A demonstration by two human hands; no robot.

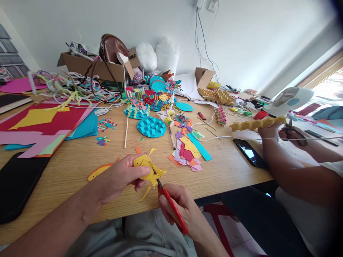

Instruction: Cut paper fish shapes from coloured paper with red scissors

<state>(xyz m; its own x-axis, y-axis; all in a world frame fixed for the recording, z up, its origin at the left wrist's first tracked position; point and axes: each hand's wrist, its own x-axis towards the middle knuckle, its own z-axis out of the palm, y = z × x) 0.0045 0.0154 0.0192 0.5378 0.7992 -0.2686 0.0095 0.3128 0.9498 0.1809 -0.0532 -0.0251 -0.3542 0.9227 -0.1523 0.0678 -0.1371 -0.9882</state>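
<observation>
My left hand (122,177) pinches a yellow paper fish shape (148,170) just above the near edge of the wooden table (80,160). My right hand (179,208) is closed round red-handled scissors (171,207), whose blades reach into the yellow paper. A thin yellow offcut (146,193) hangs below the shape. An orange and yellow paper fish (99,170) lies flat on the table just left of my left hand.
A pile of coloured paper scraps (189,150), blue paper discs (151,126), coloured sheets (40,125), a black tablet (16,182) and cardboard boxes (91,66) cover the table. At the right another person's hands (270,130) hold a yellow folded paper strip (254,124) and scissors, beside a phone (249,152).
</observation>
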